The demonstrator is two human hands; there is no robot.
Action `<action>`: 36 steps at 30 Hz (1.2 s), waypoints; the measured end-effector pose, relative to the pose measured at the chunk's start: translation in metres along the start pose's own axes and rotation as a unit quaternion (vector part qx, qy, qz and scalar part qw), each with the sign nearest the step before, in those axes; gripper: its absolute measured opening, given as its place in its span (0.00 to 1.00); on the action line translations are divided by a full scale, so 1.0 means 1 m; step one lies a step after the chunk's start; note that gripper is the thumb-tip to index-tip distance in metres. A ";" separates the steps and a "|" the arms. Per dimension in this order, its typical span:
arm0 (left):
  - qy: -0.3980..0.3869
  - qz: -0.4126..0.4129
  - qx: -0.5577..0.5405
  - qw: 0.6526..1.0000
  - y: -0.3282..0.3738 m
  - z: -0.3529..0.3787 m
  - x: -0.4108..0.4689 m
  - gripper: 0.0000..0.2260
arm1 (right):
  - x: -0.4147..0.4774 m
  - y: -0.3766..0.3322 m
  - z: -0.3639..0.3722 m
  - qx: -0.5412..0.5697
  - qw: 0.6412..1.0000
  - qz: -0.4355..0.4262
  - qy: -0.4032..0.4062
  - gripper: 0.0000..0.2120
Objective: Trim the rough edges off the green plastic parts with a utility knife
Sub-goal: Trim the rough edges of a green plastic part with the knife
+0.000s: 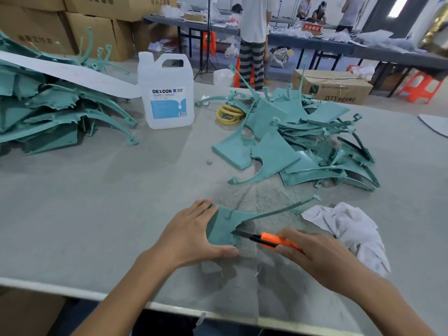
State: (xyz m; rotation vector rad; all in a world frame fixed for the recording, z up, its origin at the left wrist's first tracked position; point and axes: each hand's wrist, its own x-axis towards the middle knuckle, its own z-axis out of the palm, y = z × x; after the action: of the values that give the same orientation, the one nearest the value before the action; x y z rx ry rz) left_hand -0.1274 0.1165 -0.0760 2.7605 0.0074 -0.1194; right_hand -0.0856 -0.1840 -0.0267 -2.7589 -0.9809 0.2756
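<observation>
Table (97,202): grey work surface, its near edge running under both forearms.
Left heap (48,112): green plastic parts stacked at the far left, with a white strip lying across the top.
Right heap (303,141): more green parts, flat panels and curved arms tangled together, beyond the working spot and well apart from it.
Jug (166,93): white, labelled DEXCON, upright between the two heaps.
Cloth (349,231): white, crumpled, just beside the right hand and near the tip of the part's thin arm.
Left hand (191,236): spread wide, holding the part's broad end between thumb and fingers against the table.
Right hand (320,255): fingers curled round the knife handle.
Green part (223,226): flat on the table near the front edge, its thin arm reaching towards the cloth.
Utility knife (274,240): orange body, blade out, tip at the part's notched edge.
Yellow rings (229,114): stacked at the right heap's left side.
Shavings (266,197): scattered on the table between the part and the right heap.
</observation>
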 end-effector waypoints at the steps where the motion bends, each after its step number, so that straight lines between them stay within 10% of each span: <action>1: -0.003 0.001 -0.002 1.000 0.000 0.001 -0.001 0.64 | 0.001 -0.001 0.000 -0.002 1.000 -0.006 -0.005 0.21; 36: 0.012 -0.045 -0.021 0.999 0.011 0.007 -0.013 0.61 | -0.001 -0.031 0.028 -0.093 0.984 0.117 0.095 0.25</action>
State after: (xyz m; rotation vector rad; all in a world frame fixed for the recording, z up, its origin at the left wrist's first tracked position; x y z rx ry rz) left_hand -0.1403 0.1036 -0.0772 2.7192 0.1393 -0.1090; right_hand -0.1111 -0.1578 -0.0459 -3.0042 -0.6663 -0.0490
